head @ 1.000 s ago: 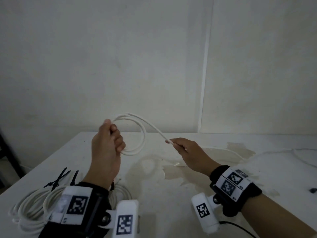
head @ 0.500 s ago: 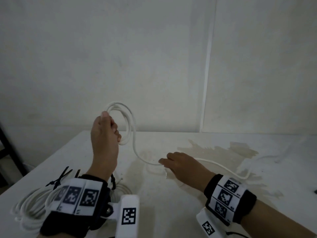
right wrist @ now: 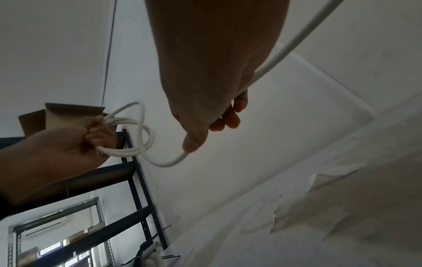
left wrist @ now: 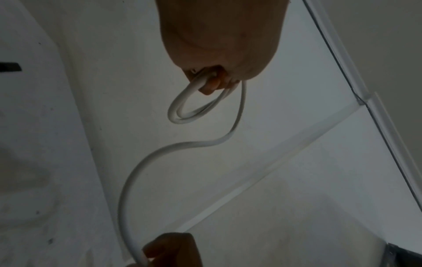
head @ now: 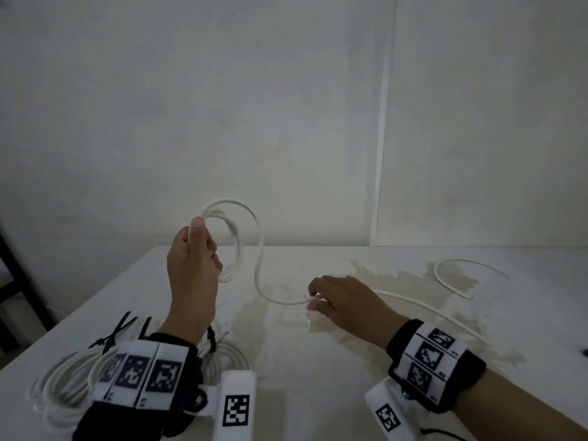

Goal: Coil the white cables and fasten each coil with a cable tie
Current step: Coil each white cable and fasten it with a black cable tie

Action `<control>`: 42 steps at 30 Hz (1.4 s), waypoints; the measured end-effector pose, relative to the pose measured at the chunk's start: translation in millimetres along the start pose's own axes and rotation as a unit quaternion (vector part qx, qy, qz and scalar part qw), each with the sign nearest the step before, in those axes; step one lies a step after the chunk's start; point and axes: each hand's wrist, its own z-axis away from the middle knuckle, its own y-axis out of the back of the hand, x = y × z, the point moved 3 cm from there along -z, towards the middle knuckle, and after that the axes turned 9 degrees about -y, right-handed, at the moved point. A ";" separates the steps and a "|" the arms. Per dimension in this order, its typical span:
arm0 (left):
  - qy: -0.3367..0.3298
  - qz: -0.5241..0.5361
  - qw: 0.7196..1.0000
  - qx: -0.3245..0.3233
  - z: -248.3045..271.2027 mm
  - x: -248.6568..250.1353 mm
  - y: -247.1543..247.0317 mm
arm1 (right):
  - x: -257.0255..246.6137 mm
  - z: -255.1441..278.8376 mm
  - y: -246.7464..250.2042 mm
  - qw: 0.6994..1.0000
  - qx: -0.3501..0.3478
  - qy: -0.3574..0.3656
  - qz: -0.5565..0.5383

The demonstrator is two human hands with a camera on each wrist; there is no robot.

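My left hand is raised above the table and grips a small coil of white cable, a few loops wide; the same coil hangs below the fist in the left wrist view and shows as the coil in the right wrist view. From the coil the cable drops in an S-curve to my right hand, which holds it low over the table between thumb and fingers. The loose tail runs right across the table and ends in an arc.
A larger bundle of coiled white cable lies at the near left of the white table, with black cable ties beside it. Peeled, stained patches mark the tabletop. A dark metal shelf stands to the left; wall behind.
My right hand came down from coil height to just above the table, sliding along the cable. The left hand's coil gained a loop, and the tail was drawn in from the right.
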 end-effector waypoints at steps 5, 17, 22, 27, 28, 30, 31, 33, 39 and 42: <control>0.018 0.019 0.999 0.045 -8.4 0.1 7.3 | 7.1 -0.1 13.2 0.993 0.104 0.031 -0.035; 0.047 0.138 0.987 0.066 0.1 9.6 -9.8 | 9.3 -19.1 -1.1 0.994 -0.073 -0.067 0.045; -0.024 0.068 0.997 0.037 5.1 6.7 -17.4 | -22.1 -12.8 -15.5 0.993 -0.001 0.109 0.052; -0.049 0.001 0.999 -0.002 8.4 -2.8 -14.8 | -44.6 -0.9 -17.1 0.980 0.002 0.195 0.032; -0.047 -0.009 0.999 -0.011 10.1 -4.4 -14.9 | -46.7 0.0 -18.7 0.982 -0.001 0.187 0.036; -0.039 -0.017 0.999 -0.025 12.8 -6.1 -14.1 | -43.5 0.8 -21.7 0.989 -0.003 0.142 0.045; -0.034 -0.015 0.999 -0.030 13.5 -6.3 -13.1 | -40.7 1.0 -21.2 0.992 -0.005 0.119 0.039; -0.024 -0.012 0.999 -0.038 14.1 -6.4 -10.7 | -35.2 -0.9 -15.2 0.997 -0.020 0.071 0.004; 0.003 0.021 0.999 -0.050 20.7 -8.1 -14.0 | -37.5 -5.6 0.2 0.985 -0.066 -0.105 -0.118; 0.005 0.033 0.998 -0.048 23.7 -7.3 -18.1 | -48.0 -9.9 -6.2 0.957 -0.074 -0.154 -0.233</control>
